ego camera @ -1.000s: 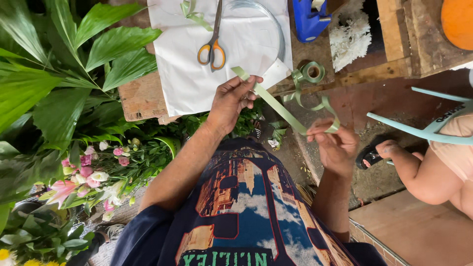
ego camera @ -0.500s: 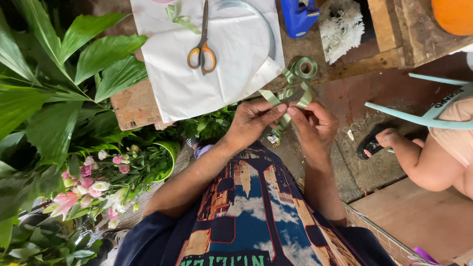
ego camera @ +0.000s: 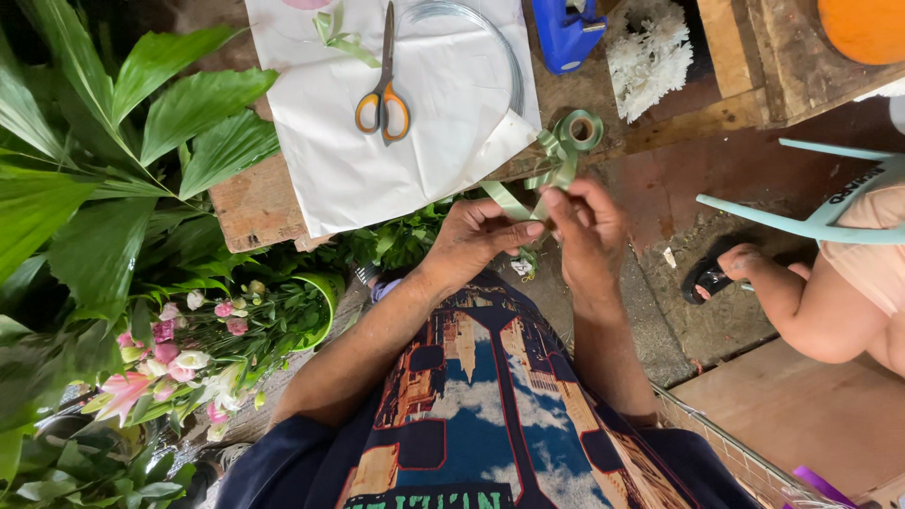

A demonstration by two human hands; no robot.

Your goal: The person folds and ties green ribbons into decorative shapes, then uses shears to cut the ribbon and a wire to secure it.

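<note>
Scissors (ego camera: pixel 382 102) lie on the paper sheet (ego camera: pixel 415 141) on the table (ego camera: pixel 250 203). The ribbon spool (ego camera: pixel 579 129) sits right of the sheet. The flower bucket (ego camera: pixel 316 306) stands below the table's left end.

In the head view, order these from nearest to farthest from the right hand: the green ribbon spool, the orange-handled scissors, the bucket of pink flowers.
From the right hand:
1. Green ribbon spool, just above, at the board's edge.
2. Orange-handled scissors, upper left, on the white paper.
3. Green bucket of pink flowers, far left and lower.

No packages, labels, signs or screens show in this view
</note>
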